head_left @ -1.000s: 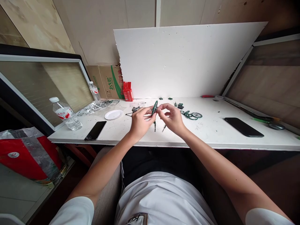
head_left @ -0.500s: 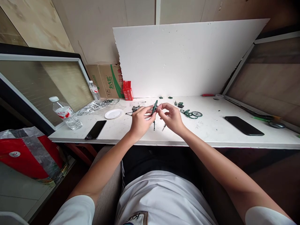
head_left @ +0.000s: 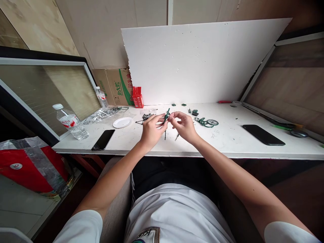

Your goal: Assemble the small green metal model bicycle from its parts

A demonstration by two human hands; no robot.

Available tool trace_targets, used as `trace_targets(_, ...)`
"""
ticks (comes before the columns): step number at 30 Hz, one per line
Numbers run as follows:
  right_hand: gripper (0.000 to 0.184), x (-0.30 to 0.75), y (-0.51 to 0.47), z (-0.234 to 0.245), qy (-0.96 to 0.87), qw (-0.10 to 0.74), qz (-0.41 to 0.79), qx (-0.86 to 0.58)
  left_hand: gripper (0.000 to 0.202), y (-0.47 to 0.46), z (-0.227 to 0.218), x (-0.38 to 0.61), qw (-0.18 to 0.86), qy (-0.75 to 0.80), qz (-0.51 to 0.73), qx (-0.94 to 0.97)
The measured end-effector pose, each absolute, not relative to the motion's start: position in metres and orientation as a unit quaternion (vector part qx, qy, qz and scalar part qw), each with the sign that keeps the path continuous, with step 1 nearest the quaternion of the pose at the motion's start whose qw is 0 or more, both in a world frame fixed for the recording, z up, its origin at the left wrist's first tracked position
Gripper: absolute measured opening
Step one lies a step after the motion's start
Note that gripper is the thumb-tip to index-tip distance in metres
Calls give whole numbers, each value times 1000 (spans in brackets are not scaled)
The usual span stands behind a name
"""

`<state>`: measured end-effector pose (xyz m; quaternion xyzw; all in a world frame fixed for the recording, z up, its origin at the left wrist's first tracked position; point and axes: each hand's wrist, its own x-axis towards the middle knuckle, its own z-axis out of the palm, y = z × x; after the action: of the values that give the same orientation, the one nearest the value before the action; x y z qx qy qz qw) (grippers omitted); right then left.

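Both my hands are raised just above the white table (head_left: 227, 148), fingertips meeting around a small dark green model part (head_left: 166, 115). My left hand (head_left: 152, 130) pinches the part from the left, with a thin dark rod hanging below it. From the right, my right hand (head_left: 184, 126) pinches the same part at its top, and a small grey stick shows under its palm. A green model bicycle piece with a wheel (head_left: 209, 123) lies on the table just right of my right hand. Black loose parts (head_left: 144, 118) lie left of my left hand.
A white paper plate (head_left: 123, 122), a black phone (head_left: 103, 139) and a water bottle (head_left: 71, 122) sit at the left. Another black phone (head_left: 263, 135) lies at the right. A red box (head_left: 138, 98), a cardboard box (head_left: 115, 87) and a white foam board (head_left: 202, 60) stand behind.
Both hands stay together on the green part, which now looks more edge-on. The whole view has drifted slightly, with hands a little higher in the picture.
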<state>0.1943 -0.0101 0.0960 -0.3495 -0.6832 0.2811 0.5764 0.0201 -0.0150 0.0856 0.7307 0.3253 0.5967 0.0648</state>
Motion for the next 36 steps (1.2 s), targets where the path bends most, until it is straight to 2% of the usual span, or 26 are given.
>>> trace_targets(8, 39, 194, -12, 96, -701, 565, 242, -361, 32, -11, 81, 17, 45, 321, 590, 740)
trace_targets(21, 43, 191, -11, 92, -674, 578, 278, -366, 32, -10, 79, 16, 43, 325, 588, 740)
trace_targets(30, 50, 193, -5, 87, -626, 551, 418, -360, 32, -8, 78, 14, 40, 330, 574, 748)
trace_targets(36, 41, 194, -10, 94, -589, 521, 508, -352, 33, -4, 76, 11, 31, 317, 575, 754)
